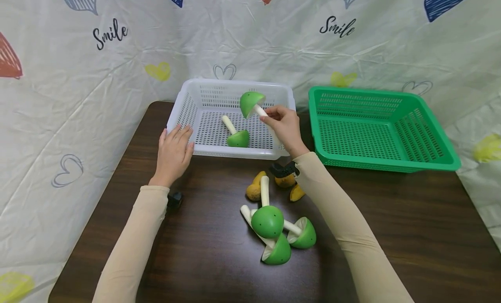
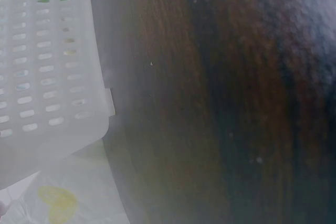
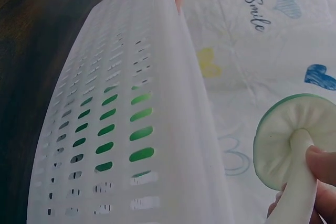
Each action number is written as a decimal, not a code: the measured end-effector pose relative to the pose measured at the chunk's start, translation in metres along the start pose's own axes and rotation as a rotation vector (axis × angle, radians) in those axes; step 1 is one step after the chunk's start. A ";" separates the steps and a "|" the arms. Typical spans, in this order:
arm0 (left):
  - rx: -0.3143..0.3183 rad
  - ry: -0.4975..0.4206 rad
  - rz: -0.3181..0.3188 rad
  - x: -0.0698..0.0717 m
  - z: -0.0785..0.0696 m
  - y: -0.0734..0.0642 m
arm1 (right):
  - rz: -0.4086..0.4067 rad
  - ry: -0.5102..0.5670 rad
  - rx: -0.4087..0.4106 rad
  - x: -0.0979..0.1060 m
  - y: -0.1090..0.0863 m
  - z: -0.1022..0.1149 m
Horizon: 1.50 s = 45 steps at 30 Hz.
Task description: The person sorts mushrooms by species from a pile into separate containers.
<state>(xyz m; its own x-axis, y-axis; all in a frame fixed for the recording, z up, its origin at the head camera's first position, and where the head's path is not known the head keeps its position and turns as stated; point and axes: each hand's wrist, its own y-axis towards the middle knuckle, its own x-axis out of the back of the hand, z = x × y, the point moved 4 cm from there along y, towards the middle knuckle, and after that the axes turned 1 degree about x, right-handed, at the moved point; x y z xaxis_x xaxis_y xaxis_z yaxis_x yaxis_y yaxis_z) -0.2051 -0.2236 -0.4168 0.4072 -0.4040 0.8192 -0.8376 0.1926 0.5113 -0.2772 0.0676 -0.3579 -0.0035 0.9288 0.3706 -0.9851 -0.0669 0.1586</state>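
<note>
My right hand (image 1: pixel 287 127) pinches the white stem of a green-capped toy mushroom (image 1: pixel 252 104) above the right part of the white basket (image 1: pixel 231 151). In the right wrist view, thumb and fingers press on that stem, and the pale underside of the mushroom cap (image 3: pixel 281 140) faces the camera. Inside the basket lies another green-capped mushroom (image 1: pixel 238 138), its stem slanting up and left. At the basket's front left corner my left hand (image 1: pixel 173 153) rests on the rim with fingers extended. The left wrist view catches mostly the basket wall (image 2: pixel 47 98) and the table.
Several green-capped mushrooms (image 1: pixel 268 222) lie piled on the dark wooden table (image 1: pixel 203 251). Behind them are small yellow-orange fruit-like pieces (image 1: pixel 253 192), partly hidden by the right forearm. A green basket (image 1: pixel 383 164) stands to the right of the white one. A printed white sheet (image 1: pixel 274 42) hangs behind.
</note>
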 end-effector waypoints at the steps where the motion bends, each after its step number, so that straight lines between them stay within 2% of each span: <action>1: 0.000 0.000 0.001 0.000 0.000 0.000 | 0.002 0.013 -0.002 -0.001 0.000 -0.001; 11: 0.003 0.010 0.005 0.000 -0.001 0.000 | 0.002 0.116 -0.055 -0.009 0.003 -0.005; 23: 0.004 0.006 0.002 -0.002 -0.001 0.000 | -0.113 0.209 -0.168 -0.010 0.006 -0.015; 34: 0.002 0.006 0.000 -0.002 -0.002 0.000 | -0.135 0.281 -0.194 -0.013 0.010 -0.023; 41: -0.006 0.009 -0.002 -0.003 -0.001 0.000 | -0.128 0.372 -0.138 -0.014 0.010 -0.022; 45: -0.003 0.010 -0.005 -0.002 -0.001 0.000 | -0.105 0.379 -0.119 -0.015 0.010 -0.019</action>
<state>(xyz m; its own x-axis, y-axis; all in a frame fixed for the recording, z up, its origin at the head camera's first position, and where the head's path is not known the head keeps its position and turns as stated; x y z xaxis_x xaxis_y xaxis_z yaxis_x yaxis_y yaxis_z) -0.2055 -0.2220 -0.4178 0.4145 -0.3959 0.8194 -0.8345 0.1939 0.5158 -0.2901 0.0602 -0.3793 0.0569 0.9983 -0.0091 -0.9964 0.0573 0.0628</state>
